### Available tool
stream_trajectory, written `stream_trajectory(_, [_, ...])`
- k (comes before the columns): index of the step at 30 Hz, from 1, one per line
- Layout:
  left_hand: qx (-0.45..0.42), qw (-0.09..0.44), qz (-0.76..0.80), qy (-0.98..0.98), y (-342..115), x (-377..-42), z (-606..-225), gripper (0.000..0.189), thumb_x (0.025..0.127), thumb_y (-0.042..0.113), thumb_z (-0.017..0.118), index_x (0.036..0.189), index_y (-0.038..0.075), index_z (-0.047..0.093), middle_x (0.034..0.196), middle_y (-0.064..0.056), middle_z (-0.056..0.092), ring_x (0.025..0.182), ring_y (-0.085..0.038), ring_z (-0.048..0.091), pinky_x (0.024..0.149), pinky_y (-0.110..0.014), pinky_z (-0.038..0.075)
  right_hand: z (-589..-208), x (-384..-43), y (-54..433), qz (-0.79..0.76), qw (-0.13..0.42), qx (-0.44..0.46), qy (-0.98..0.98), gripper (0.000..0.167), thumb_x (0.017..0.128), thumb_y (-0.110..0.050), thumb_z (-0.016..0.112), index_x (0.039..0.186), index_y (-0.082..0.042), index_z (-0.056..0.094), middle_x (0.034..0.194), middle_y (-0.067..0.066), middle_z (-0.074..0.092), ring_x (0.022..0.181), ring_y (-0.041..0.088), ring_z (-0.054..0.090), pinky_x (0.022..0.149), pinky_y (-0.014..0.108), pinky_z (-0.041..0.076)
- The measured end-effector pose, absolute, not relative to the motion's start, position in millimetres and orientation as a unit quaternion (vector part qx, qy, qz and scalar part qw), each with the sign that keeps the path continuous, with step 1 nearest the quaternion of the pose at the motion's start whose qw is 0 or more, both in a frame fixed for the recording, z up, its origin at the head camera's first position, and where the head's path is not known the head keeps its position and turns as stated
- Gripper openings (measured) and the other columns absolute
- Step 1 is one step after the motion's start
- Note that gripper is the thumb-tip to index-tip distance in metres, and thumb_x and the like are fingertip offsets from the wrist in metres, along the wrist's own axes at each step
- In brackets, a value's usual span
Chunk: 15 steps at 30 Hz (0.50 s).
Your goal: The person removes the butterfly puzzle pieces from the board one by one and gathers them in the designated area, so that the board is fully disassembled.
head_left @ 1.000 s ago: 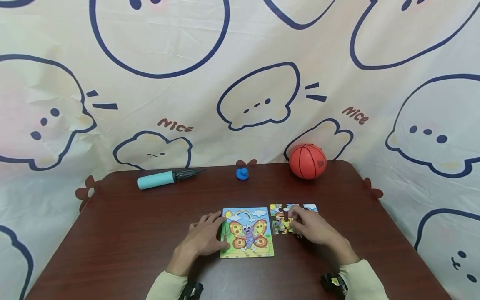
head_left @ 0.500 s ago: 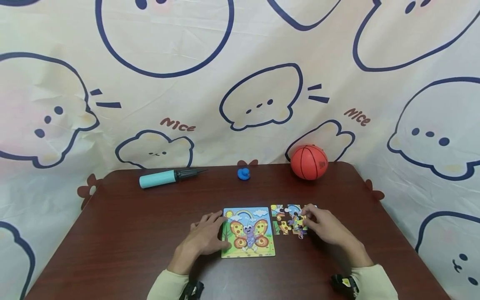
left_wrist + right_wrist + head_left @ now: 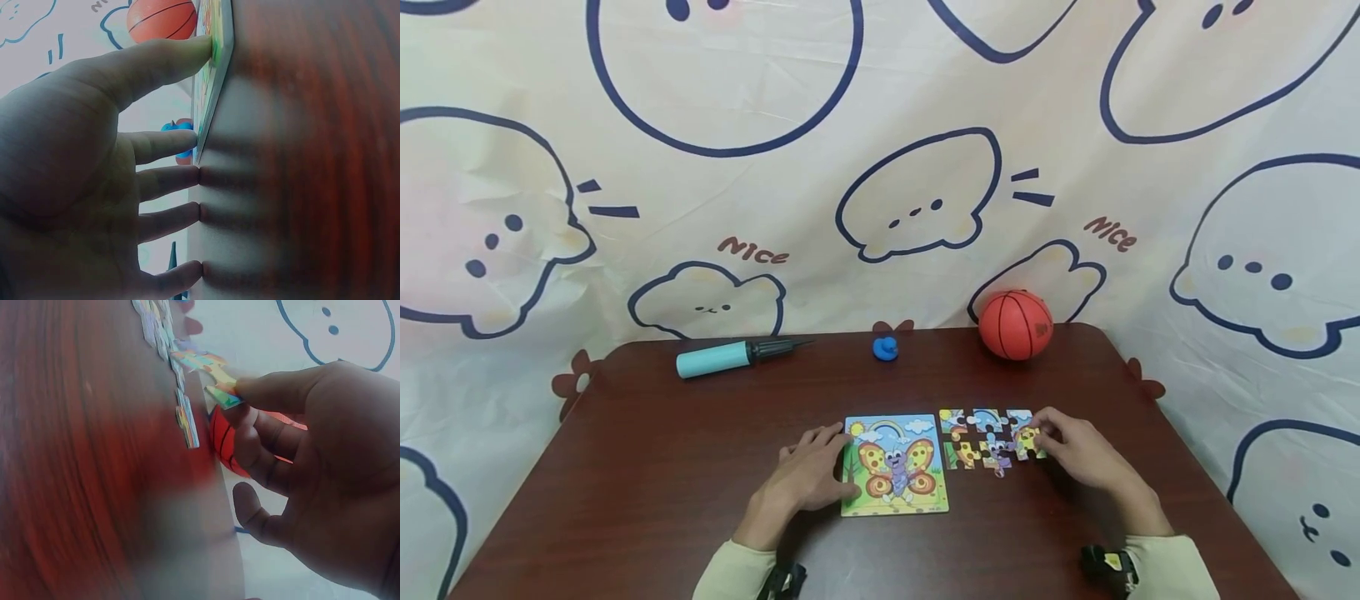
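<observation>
In the head view a square puzzle board (image 3: 895, 467) printed with a butterfly lies flat on the table. My left hand (image 3: 808, 471) rests at its left edge, fingers extended; in the left wrist view the thumb (image 3: 187, 56) and index finger touch the board while other fingertips meet the tabletop. To the right of the board, my right hand (image 3: 1090, 454) pinches a yellow and green puzzle piece (image 3: 219, 381) between thumb and index finger, raised and tilted in the right wrist view. Several puzzle pieces (image 3: 988, 419) lie just left of that hand, in two rows with gaps.
Along the far edge of the brown table (image 3: 700, 467) are a light blue hand pump (image 3: 715, 359), a small blue rubber duck (image 3: 885, 348) and a red toy basketball (image 3: 1016, 324). A cream cloth with cartoon drawings (image 3: 917, 83) hangs behind and at the sides.
My right hand has moved to the right with the puzzle piece, from over the middle pieces to the right end of the group, uncovering more of them. The left hand has stayed on the board.
</observation>
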<state>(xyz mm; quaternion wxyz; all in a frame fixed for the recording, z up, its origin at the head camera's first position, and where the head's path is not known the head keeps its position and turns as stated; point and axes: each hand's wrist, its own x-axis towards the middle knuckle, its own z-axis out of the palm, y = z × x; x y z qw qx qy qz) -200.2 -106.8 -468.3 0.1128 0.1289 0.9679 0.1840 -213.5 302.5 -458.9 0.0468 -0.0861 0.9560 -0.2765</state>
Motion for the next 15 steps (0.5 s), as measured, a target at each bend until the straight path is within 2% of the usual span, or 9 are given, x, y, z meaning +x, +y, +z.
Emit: stream_trajectory(15, [0.131,0.108,0.184,0.968,-107.3,-199.5,-469.3,0.078,0.075,0.049,0.077,0.141,0.016,0.049,0.155,-0.008,0.037,0.140,-0.037,0.034,0.098,-0.069,0.031,-467.2,-213.4,306.2,-0.244,0.063,-0.057,0.966,0.019,0.092,-0.013,0.064,0.111,-0.015,0.064,0.075,-0.001,0.054,0.065,0.013,0.047,0.058,0.028,0.038])
